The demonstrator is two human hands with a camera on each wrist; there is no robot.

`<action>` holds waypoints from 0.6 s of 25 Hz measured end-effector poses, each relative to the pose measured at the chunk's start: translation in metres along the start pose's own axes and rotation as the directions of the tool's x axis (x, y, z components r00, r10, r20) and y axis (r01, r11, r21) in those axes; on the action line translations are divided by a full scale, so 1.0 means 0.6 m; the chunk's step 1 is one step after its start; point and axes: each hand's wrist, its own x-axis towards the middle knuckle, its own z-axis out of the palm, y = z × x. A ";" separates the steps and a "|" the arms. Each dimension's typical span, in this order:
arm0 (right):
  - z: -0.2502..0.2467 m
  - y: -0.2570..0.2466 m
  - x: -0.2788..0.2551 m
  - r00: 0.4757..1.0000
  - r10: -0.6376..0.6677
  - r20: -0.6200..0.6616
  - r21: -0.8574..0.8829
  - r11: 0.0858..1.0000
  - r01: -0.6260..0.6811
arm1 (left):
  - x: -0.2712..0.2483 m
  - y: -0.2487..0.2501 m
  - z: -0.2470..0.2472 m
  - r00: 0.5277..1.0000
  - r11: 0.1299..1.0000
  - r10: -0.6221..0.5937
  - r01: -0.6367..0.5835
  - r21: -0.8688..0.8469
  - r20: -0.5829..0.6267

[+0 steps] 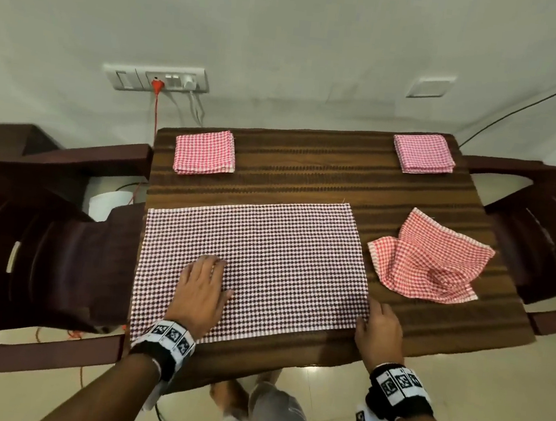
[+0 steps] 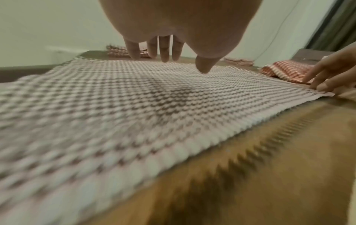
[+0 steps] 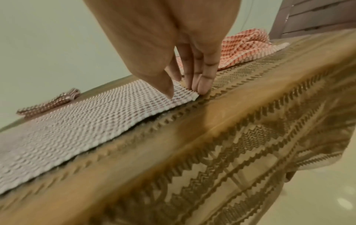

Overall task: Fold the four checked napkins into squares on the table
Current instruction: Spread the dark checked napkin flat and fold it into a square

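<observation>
Head view: saw big checked napkin [image 1: 254, 259] lying flat on table [image 1: 446, 327], left hand [image 1: 201, 288] spread flat on it, right hand [image 1: 379, 327] pinching its near right corner.

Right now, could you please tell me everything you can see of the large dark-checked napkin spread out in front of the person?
The dark-checked napkin is woven cloth in maroon-and-white checks with pale edges. It lies flat as a wide rectangle on the near half of the table. The left hand rests flat on it; the right hand pinches its near right corner.
</observation>
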 end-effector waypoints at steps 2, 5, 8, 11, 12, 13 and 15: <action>-0.004 0.002 0.007 0.998 0.059 0.007 0.063 0.996 -0.060 | 0.067 0.066 -0.031 0.988 0.988 0.151 -0.151 0.018 0.008; -0.012 0.013 0.015 0.993 0.117 0.035 0.118 0.986 -0.120 | 0.166 0.161 -0.060 0.940 0.937 0.340 -0.340 0.085 0.012; -0.015 0.026 0.020 0.985 0.161 0.059 0.149 0.974 -0.168 | 0.252 0.240 -0.072 0.890 0.875 0.451 -0.454 0.166 0.058; -0.017 0.027 0.025 0.981 0.174 0.083 0.199 0.962 -0.188 | 0.322 0.295 -0.072 0.832 0.798 0.539 -0.555 0.236 0.133; -0.018 0.030 0.029 0.979 0.183 0.092 0.217 0.956 -0.199 | 0.342 0.310 -0.070 0.814 0.773 0.558 -0.580 0.257 0.158; -0.019 0.034 0.030 0.974 0.197 0.108 0.241 0.946 -0.218 | 0.360 0.322 -0.068 0.802 0.758 0.565 -0.597 0.265 0.192; -0.024 0.039 0.031 0.968 0.212 0.137 0.285 0.927 -0.243 | 0.387 0.343 -0.069 0.806 0.763 0.539 -0.590 0.264 0.245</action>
